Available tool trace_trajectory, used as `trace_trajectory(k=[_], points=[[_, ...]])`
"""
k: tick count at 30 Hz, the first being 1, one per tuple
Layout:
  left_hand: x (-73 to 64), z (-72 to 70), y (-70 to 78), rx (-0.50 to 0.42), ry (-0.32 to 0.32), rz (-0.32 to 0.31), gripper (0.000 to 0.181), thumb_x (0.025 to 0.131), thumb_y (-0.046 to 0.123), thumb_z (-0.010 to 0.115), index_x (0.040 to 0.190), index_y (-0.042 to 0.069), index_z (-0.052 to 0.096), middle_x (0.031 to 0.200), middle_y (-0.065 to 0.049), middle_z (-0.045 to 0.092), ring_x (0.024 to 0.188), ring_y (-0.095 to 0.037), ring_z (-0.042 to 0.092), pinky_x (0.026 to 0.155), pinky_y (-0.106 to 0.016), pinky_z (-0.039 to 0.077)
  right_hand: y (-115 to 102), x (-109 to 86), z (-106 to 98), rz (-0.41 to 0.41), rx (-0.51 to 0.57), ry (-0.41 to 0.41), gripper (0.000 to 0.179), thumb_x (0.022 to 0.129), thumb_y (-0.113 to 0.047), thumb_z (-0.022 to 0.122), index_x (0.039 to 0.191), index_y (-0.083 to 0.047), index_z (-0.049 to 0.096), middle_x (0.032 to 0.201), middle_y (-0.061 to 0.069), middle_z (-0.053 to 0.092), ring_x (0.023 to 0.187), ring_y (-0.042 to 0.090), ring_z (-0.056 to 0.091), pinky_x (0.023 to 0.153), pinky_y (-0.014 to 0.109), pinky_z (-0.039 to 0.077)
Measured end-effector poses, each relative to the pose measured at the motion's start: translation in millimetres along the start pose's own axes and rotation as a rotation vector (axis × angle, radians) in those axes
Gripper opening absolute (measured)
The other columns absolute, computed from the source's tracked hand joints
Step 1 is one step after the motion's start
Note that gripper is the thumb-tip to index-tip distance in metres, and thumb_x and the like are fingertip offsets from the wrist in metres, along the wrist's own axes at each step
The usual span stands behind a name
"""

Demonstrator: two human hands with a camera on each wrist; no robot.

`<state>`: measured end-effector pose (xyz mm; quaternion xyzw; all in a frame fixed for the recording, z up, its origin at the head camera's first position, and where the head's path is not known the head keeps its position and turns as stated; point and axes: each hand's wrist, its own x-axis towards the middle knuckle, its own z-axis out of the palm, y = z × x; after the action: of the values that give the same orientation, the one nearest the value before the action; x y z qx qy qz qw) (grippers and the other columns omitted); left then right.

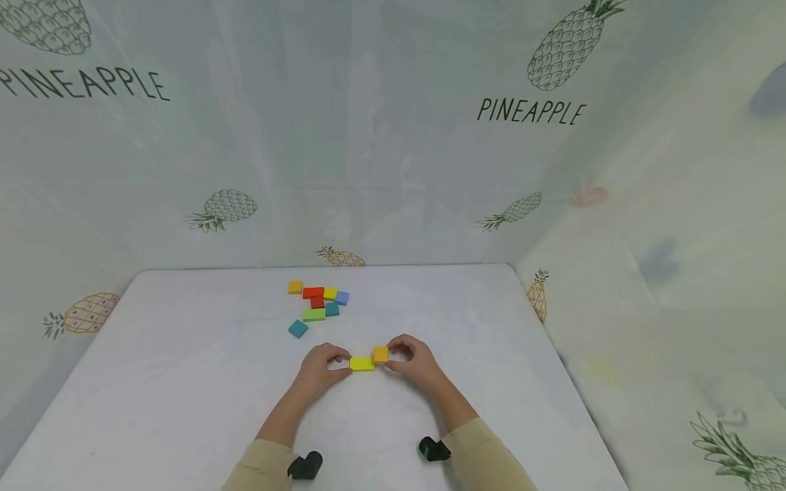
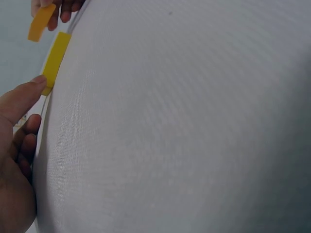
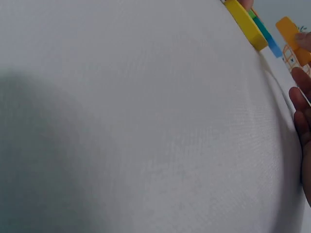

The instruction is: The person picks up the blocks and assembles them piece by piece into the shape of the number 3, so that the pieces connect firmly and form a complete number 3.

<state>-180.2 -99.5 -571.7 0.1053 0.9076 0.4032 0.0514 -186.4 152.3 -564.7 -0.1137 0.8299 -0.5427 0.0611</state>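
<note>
In the head view my left hand [image 1: 318,372] pinches one end of a yellow rectangular block [image 1: 361,365] lying on the table. To the right, my right hand [image 1: 421,363] grips a small orange block [image 1: 381,354] between thumb and fingers. The left wrist view has the thumb on the near end of the yellow block [image 2: 58,58], and past its far end the orange block [image 2: 42,22] is held up off the table. Seen from the right wrist, the orange block [image 3: 290,34] is likewise raised, near the end of the yellow block [image 3: 247,24].
Farther back on the white table [image 1: 202,354] lies a loose group of blocks: an orange one [image 1: 295,287], red ones [image 1: 313,292], a yellow one [image 1: 330,294], a blue one [image 1: 342,298], a green one [image 1: 314,314] and teal ones [image 1: 298,329]. A pineapple-printed curtain [image 1: 381,136] hangs behind.
</note>
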Motion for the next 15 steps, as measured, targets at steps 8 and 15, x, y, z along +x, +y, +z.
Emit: trace_trajectory(k=[8, 15], points=[[-0.7, -0.3, 1.5, -0.003, 0.001, -0.013, 0.023, 0.081, 0.017, 0.08, 0.103, 0.019, 0.071, 0.088, 0.008, 0.057, 0.089, -0.016, 0.05, 0.086, -0.039, 0.045, 5.3, -0.2, -2.0, -0.029, 0.006, -0.056, 0.029, 0.08, -0.008, 0.079, 0.104, -0.012, 0.065, 0.109, -0.002, 0.064, 0.108, 0.019, 0.056, 0.097, 0.033, 0.043], [-0.1, -0.2, 0.4, -0.006, 0.0, -0.01, 0.023, 0.081, 0.017, 0.08, 0.103, 0.019, 0.071, 0.087, 0.008, 0.057, 0.089, -0.016, 0.05, 0.086, -0.038, 0.045, 4.2, -0.9, -2.4, -0.09, -0.01, -0.087, 0.031, 0.079, 0.003, 0.077, 0.105, -0.002, 0.063, 0.114, 0.011, 0.064, 0.113, 0.03, 0.056, 0.1, 0.04, 0.042]])
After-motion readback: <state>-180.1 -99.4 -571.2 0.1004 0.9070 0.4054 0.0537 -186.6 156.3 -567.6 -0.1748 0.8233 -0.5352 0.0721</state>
